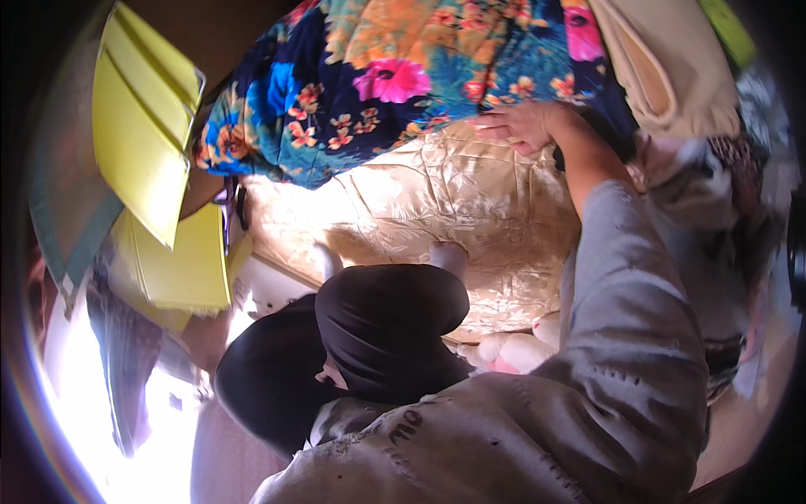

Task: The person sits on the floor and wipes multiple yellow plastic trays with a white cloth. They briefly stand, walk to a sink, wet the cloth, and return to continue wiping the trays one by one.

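Note:
My right hand (516, 129) reaches out with its fingers spread at the lower edge of a quilted floral blanket (390, 82), in navy, teal, orange and pink. The fingertips touch that edge; no grip on the cloth is plain. Below the hand lies a gold, shiny quilted bedspread (478, 195) with a leaf pattern, wrinkled and brightly lit at the left. My left hand is out of view; a small patch of skin shows between my dark-clad legs, too little to identify. The blanket is bunched into a thick mound across the top.
Yellow fabric panels (141, 132) with metal edging hang at the left, with another yellow piece (186, 264) below. A folded beige cloth (680, 69) lies top right, near blurred clothes or fabric (705, 183). A pale plush toy (516, 349) rests beside my knee (390, 315).

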A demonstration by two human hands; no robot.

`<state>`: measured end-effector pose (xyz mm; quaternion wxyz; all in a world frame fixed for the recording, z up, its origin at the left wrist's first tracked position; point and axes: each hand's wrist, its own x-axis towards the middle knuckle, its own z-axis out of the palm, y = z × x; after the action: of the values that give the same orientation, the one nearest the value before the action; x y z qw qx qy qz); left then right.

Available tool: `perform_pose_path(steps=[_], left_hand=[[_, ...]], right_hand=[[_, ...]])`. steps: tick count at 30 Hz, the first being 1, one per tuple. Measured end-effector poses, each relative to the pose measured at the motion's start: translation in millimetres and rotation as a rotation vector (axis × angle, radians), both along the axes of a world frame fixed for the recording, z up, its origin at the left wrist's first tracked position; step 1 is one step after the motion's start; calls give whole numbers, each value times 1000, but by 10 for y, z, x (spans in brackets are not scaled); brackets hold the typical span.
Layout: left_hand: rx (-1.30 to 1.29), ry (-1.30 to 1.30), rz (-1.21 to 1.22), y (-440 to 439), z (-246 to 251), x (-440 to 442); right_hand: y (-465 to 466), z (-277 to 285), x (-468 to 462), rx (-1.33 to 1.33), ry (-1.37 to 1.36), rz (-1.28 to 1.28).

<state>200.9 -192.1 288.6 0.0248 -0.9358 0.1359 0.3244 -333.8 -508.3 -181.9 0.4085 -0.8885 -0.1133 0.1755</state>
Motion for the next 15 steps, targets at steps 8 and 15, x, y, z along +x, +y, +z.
perform_pose_path(steps=[8,15], left_hand=[[-5,211,-178,-171,147,402],[226,482,24,-699,1552,296]], right_hand=[[834,734,347,-687,252,-535],[3120,3675,-186,166,889,-1335]])
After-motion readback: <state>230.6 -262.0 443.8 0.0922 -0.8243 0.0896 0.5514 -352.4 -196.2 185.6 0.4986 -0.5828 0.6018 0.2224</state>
